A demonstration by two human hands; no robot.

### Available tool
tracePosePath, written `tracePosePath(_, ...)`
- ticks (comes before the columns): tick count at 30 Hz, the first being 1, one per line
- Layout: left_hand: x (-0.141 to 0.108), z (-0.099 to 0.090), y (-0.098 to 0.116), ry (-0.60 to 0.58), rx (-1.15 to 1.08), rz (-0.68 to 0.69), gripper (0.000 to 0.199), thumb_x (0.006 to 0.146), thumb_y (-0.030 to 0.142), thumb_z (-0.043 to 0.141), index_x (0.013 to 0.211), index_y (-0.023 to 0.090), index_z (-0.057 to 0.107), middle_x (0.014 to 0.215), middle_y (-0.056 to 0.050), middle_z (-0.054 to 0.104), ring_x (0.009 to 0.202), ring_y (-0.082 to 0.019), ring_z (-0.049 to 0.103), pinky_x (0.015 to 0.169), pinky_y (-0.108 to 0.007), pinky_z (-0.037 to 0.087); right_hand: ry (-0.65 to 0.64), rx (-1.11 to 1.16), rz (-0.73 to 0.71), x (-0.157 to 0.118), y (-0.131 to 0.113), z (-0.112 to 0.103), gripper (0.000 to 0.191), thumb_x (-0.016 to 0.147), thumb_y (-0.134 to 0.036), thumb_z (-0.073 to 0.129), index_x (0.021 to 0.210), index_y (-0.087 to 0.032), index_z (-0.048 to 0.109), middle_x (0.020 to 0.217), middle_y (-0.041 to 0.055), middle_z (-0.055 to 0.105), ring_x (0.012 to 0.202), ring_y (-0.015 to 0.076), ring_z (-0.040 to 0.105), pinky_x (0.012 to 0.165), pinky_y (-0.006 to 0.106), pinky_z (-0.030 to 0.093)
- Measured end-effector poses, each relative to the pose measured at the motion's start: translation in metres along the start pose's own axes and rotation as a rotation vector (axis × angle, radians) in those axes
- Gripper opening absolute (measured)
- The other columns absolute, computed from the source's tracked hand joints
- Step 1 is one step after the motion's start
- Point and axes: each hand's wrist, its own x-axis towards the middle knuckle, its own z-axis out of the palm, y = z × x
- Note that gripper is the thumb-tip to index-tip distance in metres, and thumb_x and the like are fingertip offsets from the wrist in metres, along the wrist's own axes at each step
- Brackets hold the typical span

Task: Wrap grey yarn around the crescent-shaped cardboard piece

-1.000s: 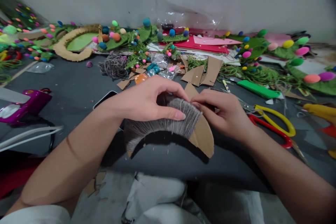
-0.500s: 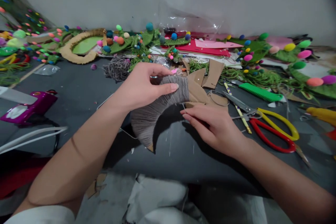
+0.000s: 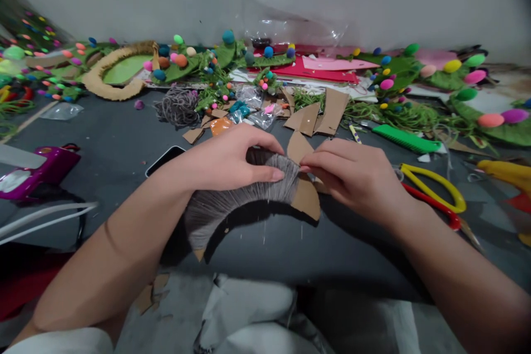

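Observation:
A crescent-shaped piece of cardboard, wrapped closely in grey yarn (image 3: 224,207), is held over the dark table. My left hand (image 3: 228,157) grips it from above, thumb on the near face and fingers over the far edge. To the right, a bare cardboard end (image 3: 307,202) sticks out of the wrapping. There my right hand (image 3: 357,171) pinches the grey yarn strand at the upper edge, though the strand hardly shows between thumb and forefinger. A small bare tip (image 3: 199,254) shows at the crescent's lower left.
Behind the hands lie cardboard scraps (image 3: 306,119) and a grey yarn tangle (image 3: 177,107). Scissors (image 3: 435,188), a green cutter (image 3: 409,138) and a yellow glue gun (image 3: 504,174) are at right. A phone (image 3: 165,158) and a purple device (image 3: 50,168) are at left.
The crescent has tilted, its wrapped right end moving lower and its tip shifting left. My right hand has risen from below the lower edge to the upper edge with the yarn.

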Motion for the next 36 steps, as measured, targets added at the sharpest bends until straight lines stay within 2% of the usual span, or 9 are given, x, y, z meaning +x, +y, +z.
tracePosePath(5, -0.003, -0.002, 0.002, -0.026, -0.020, 0.051, 0.034, 0.083, 0.044, 0.076, 0.111, 0.025, 0.078, 0.106, 0.001, 0.079, 0.091, -0.017, 0.071, 0.077, -0.025, 0.052, 0.005, 0.128, 0.032, 0.001, 0.004, 0.001, 0.013, 0.101, -0.018, 0.054, 0.102, -0.017, 0.066, 0.091, 0.0065, 0.069, 0.082, 0.0173, 0.063, 0.070, 0.028, 0.044)
tracePosePath(12, -0.005, -0.006, 0.003, -0.049, -0.097, 0.083, 0.032, 0.083, 0.042, 0.076, 0.109, 0.024, 0.077, 0.104, 0.001, 0.079, 0.088, -0.016, 0.071, 0.073, -0.024, 0.052, -0.013, 0.318, 0.109, 0.003, 0.001, 0.002, 0.012, 0.100, -0.019, 0.055, 0.100, -0.018, 0.067, 0.088, 0.0043, 0.068, 0.077, 0.0141, 0.062, 0.069, 0.025, 0.044)
tracePosePath(16, -0.005, -0.006, 0.001, 0.061, -0.214, 0.056, 0.031, 0.082, 0.041, 0.076, 0.107, 0.022, 0.076, 0.101, -0.001, 0.078, 0.088, -0.017, 0.072, 0.074, -0.025, 0.053, 0.039, 0.471, 0.198, 0.004, 0.000, 0.010, 0.014, 0.099, -0.019, 0.055, 0.096, -0.017, 0.069, 0.083, 0.0023, 0.068, 0.073, 0.0129, 0.061, 0.067, 0.024, 0.045)
tracePosePath(21, 0.000, -0.002, -0.006, 0.241, -0.400, -0.067, 0.039, 0.080, 0.045, 0.077, 0.110, 0.021, 0.074, 0.104, -0.005, 0.078, 0.090, -0.020, 0.072, 0.076, -0.028, 0.056, 0.091, 0.621, 0.220, -0.002, -0.004, 0.027, 0.011, 0.093, -0.019, 0.060, 0.095, -0.016, 0.071, 0.089, 0.0044, 0.075, 0.077, 0.0169, 0.068, 0.067, 0.026, 0.051)
tracePosePath(24, 0.004, -0.001, -0.012, 0.389, -0.446, -0.128, 0.040, 0.081, 0.049, 0.076, 0.110, 0.021, 0.075, 0.106, -0.006, 0.078, 0.091, -0.022, 0.072, 0.074, -0.030, 0.057, 0.029, 0.557, 0.216, -0.004, -0.010, 0.028, 0.017, 0.098, -0.019, 0.057, 0.104, -0.018, 0.073, 0.098, 0.0063, 0.078, 0.088, 0.0179, 0.072, 0.078, 0.028, 0.054)
tracePosePath(26, 0.005, -0.001, -0.016, 0.439, -0.369, -0.147, 0.038, 0.081, 0.050, 0.075, 0.106, 0.021, 0.075, 0.105, -0.006, 0.077, 0.094, -0.023, 0.071, 0.075, -0.031, 0.056, -0.007, 0.472, 0.185, -0.005, -0.013, 0.024, 0.020, 0.101, -0.021, 0.055, 0.110, -0.019, 0.072, 0.103, 0.0073, 0.077, 0.093, 0.0178, 0.072, 0.082, 0.028, 0.053)
tracePosePath(31, 0.004, -0.003, -0.017, 0.420, -0.172, -0.160, 0.036, 0.082, 0.050, 0.075, 0.102, 0.022, 0.077, 0.099, -0.005, 0.076, 0.093, -0.022, 0.067, 0.080, -0.030, 0.052, 0.015, 0.183, 0.148, -0.006, -0.012, 0.008, 0.017, 0.100, -0.021, 0.056, 0.109, -0.018, 0.070, 0.092, 0.0067, 0.073, 0.079, 0.0165, 0.066, 0.065, 0.027, 0.045)
tracePosePath(36, 0.005, 0.000, -0.014, 0.377, -0.158, -0.155, 0.034, 0.081, 0.045, 0.075, 0.103, 0.019, 0.077, 0.095, -0.005, 0.075, 0.086, -0.019, 0.066, 0.076, -0.029, 0.051, 0.034, 0.083, 0.135, -0.005, -0.010, 0.000, 0.013, 0.099, -0.023, 0.058, 0.102, -0.019, 0.070, 0.087, 0.0046, 0.070, 0.073, 0.0149, 0.063, 0.064, 0.028, 0.044)
